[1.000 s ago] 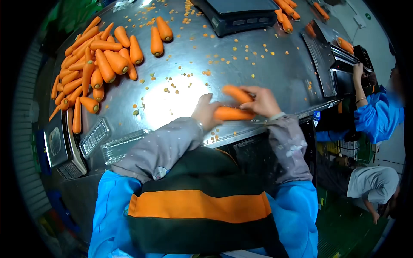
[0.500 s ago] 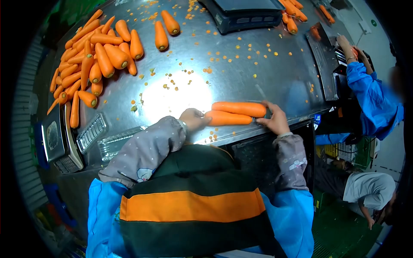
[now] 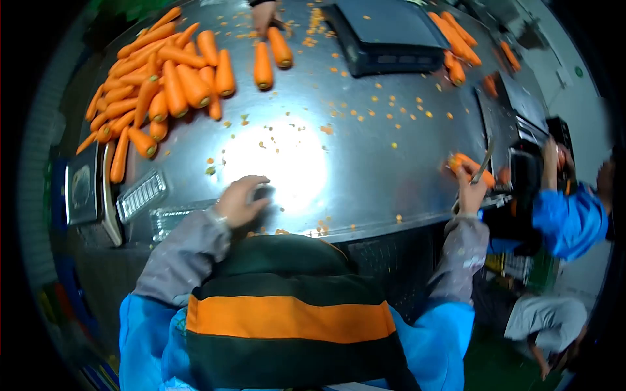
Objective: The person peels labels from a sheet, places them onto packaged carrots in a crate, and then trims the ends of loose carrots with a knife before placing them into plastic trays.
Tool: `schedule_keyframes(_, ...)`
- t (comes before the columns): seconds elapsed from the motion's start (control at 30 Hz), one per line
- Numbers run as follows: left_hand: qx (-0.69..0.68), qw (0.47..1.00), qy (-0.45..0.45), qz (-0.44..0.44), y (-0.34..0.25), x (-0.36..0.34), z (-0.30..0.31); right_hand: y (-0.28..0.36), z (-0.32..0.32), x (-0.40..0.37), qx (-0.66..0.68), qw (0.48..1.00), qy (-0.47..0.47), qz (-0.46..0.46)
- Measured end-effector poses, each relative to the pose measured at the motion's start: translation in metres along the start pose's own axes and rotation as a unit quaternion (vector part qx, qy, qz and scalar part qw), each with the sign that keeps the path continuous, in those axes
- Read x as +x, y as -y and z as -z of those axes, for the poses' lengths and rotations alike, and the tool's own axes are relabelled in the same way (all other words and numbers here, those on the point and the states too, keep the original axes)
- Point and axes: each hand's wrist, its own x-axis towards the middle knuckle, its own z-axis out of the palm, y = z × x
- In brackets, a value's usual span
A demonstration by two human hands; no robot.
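My left hand [image 3: 241, 201] hovers over the table's near edge, fingers apart, holding nothing. My right hand [image 3: 472, 191] reaches to the far right of the table, its fingers around the near side of an orange carrot [image 3: 481, 172]. Whether a second carrot lies beneath or beside it is hidden. A narrow greyish curved strip [image 3: 485, 160] rises beside the fingers; I cannot make out what it is. Clear plastic trays [image 3: 142, 194] lie left of my left hand.
A large carrot pile [image 3: 173, 88] covers the back left, beside a small scale [image 3: 88, 189]. Another person's hand [image 3: 263, 15] is at two carrots [image 3: 263, 68]. A dark scale [image 3: 391, 49] stands at the back. A blue-sleeved co-worker [image 3: 567, 218] works at a machine [image 3: 521, 133].
The two carrots between my hands have left the middle; my right hand has moved right with a carrot. My left hand has let go and drawn left. Another person's hand has appeared at the back.
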Motion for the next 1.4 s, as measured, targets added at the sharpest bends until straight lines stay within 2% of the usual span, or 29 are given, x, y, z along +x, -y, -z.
schedule_keyframes(0.03, 0.066, 0.997, -0.043, 0.011, 0.020, -0.029, 0.020, -0.002, -0.017, -0.010, -0.025, 0.998, 0.049, 0.017)
schedule_keyframes(0.07, 0.070, 0.994, -0.050, 0.065, 0.023, -0.059, 0.044, -0.004, -0.039, -0.020, -0.044, 0.993, 0.103, 0.037)
schedule_keyframes(0.2, 0.282, 0.927, 0.034, 0.243, 0.050, -0.159, 0.079, 0.027, -0.132, -0.073, 0.052, 0.973, 0.222, -0.041)
schedule_keyframes(0.23, 0.328, 0.926, -0.029, 0.184, 0.068, -0.182, 0.067, 0.038, -0.151, -0.081, 0.059, 0.965, 0.249, -0.053)
schedule_keyframes(0.27, 0.286, 0.938, -0.134, 0.145, 0.104, -0.198, 0.052, 0.051, -0.169, -0.086, 0.061, 0.957, 0.283, -0.029)
schedule_keyframes(0.33, 0.346, 0.925, -0.147, 0.054, 0.112, -0.204, 0.056, 0.075, -0.197, -0.099, 0.061, 0.939, 0.339, 0.014)
schedule_keyframes(0.4, 0.349, 0.919, -0.174, 0.058, 0.110, -0.205, 0.053, 0.101, -0.223, -0.112, 0.092, 0.921, 0.376, 0.042)
schedule_keyframes(0.5, 0.351, 0.919, -0.174, 0.037, 0.103, -0.201, 0.062, 0.133, -0.256, -0.137, 0.130, 0.893, 0.428, 0.047)
schedule_keyframes(0.57, 0.336, 0.923, -0.186, 0.005, 0.097, -0.199, 0.069, 0.153, -0.275, -0.156, 0.100, 0.875, 0.470, 0.051)
schedule_keyframes(0.67, 0.303, 0.939, -0.158, 0.021, 0.095, -0.200, 0.078, 0.178, -0.301, -0.181, 0.087, 0.860, 0.499, 0.058)
schedule_keyframes(0.8, 0.288, 0.934, -0.207, -0.049, 0.069, -0.175, 0.100, 0.169, -0.324, -0.198, 0.164, 0.822, 0.539, -0.082)
schedule_keyframes(0.87, 0.270, 0.940, -0.194, -0.072, 0.065, -0.152, 0.105, 0.201, -0.316, -0.186, 0.153, 0.835, 0.497, -0.179)
schedule_keyframes(0.9, 0.267, 0.945, -0.176, -0.070, 0.064, -0.142, 0.105, 0.193, -0.319, -0.182, 0.196, 0.833, 0.477, -0.199)
schedule_keyframes(0.93, 0.264, 0.949, -0.156, -0.068, 0.063, -0.135, 0.107, 0.195, -0.319, -0.178, 0.203, 0.837, 0.473, -0.183)
schedule_keyframes(0.97, 0.240, 0.965, -0.099, -0.041, 0.058, -0.133, 0.113, 0.194, -0.321, -0.176, 0.200, 0.832, 0.480, -0.195)
schedule_keyframes(1.0, 0.230, 0.969, -0.082, -0.043, 0.059, -0.136, 0.116, 0.190, -0.324, -0.177, 0.196, 0.827, 0.484, -0.208)
schedule_keyframes(1.07, 0.217, 0.973, -0.052, -0.057, 0.069, -0.142, 0.129, 0.169, -0.340, -0.183, 0.111, 0.878, 0.461, -0.065)
schedule_keyframes(1.1, 0.212, 0.969, -0.087, -0.095, 0.078, -0.148, 0.136, 0.179, -0.339, -0.184, 0.087, 0.880, 0.463, -0.058)
schedule_keyframes(1.13, 0.236, 0.962, -0.103, -0.095, 0.078, -0.149, 0.146, 0.190, -0.339, -0.188, 0.071, 0.883, 0.460, -0.061)
schedule_keyframes(1.2, 0.283, 0.946, -0.135, -0.088, 0.071, -0.155, 0.167, 0.185, -0.342, -0.191, 0.121, 0.901, 0.415, -0.040)
schedule_keyframes(1.27, 0.307, 0.934, -0.149, -0.105, 0.073, -0.145, 0.171, 0.213, -0.326, -0.179, 0.179, 0.858, 0.425, -0.227)
schedule_keyframes(1.3, 0.316, 0.929, -0.152, -0.117, 0.078, -0.134, 0.166, 0.215, -0.325, -0.174, 0.221, 0.832, 0.439, -0.258)
schedule_keyframes(1.4, 0.316, 0.915, -0.157, -0.196, 0.070, -0.091, 0.150, 0.221, -0.312, -0.165, 0.205, 0.780, 0.545, -0.229)
